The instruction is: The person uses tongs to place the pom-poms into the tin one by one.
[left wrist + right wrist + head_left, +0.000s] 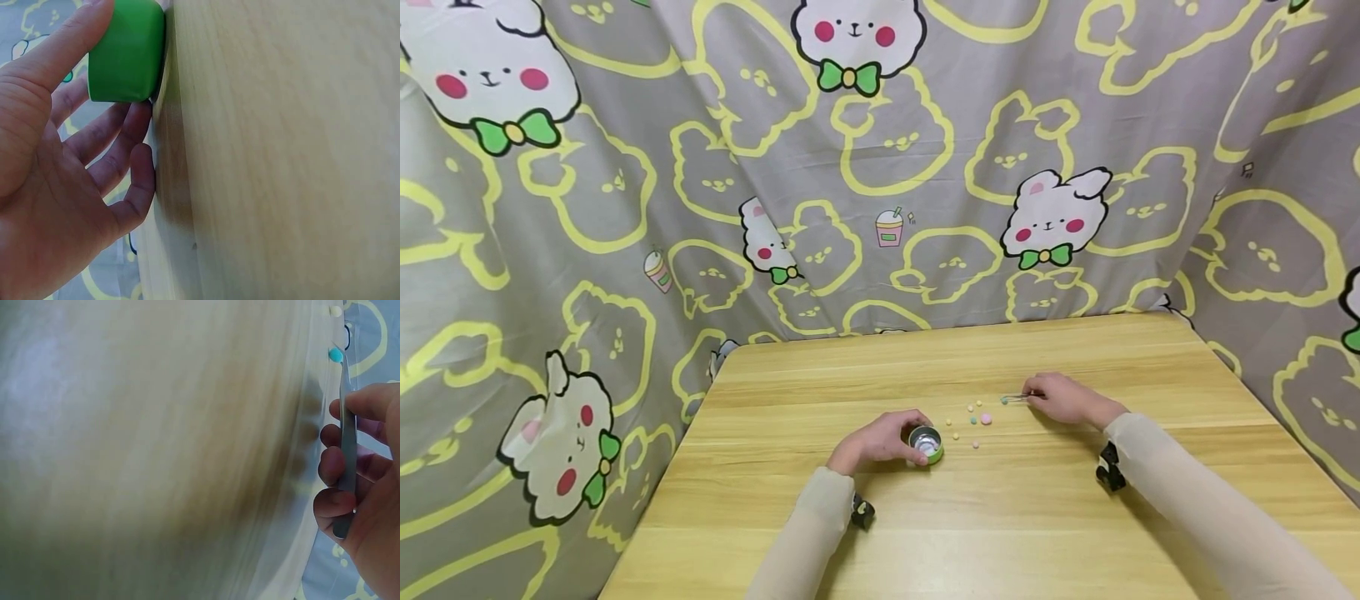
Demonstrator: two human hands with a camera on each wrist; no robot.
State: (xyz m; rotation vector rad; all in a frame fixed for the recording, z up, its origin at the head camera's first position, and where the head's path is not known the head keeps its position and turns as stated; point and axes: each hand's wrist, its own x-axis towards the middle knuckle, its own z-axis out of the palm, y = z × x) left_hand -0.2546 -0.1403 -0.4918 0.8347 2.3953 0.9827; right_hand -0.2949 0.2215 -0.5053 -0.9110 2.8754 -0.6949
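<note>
My left hand (886, 437) grips a small round green tin (936, 457), thumb on the near side and fingers around the far side. The tin stands upright on the table with its silvery inside showing. In the left wrist view its smooth green wall (125, 53) sits between thumb and fingers. My right hand (1067, 400) pinches metal tweezers (348, 450), whose tips point left. A teal bead (335, 355) is at the tweezer tips; whether they clamp it I cannot tell. Between the hands lie a larger pink ball (987, 419), another teal bead (973, 421) and several yellow beads (956, 437).
A small pale pink bead (976, 445) lies nearest the front of the scatter. The wooden table (985, 533) runs back to a grey curtain (925, 183) with cartoon animals, which also hangs along the left and right. Dark wrist devices (1110, 468) sit at both cuffs.
</note>
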